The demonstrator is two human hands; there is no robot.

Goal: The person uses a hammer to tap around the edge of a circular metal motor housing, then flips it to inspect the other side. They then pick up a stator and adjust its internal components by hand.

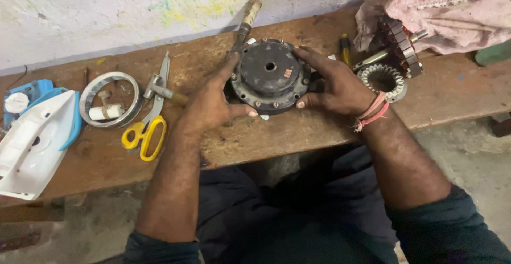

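A round dark motor housing (270,74) with a centre hole and bolts around its rim sits on the wooden bench (255,136). My left hand (212,103) grips its left and lower edge, thumb along the bottom rim. My right hand (334,84) holds its right side, fingers over the top edge and thumb at the lower right. A red thread band circles my right wrist.
Yellow-handled scissors (146,131), a small hammer (162,91), a metal ring (110,100) around a white roll, and a white and blue clothes iron (34,141) lie left. A toothed stator ring (382,79), a rotor (402,45), a pink cloth (442,8) and a wooden-handled tool (246,21) lie right and behind.
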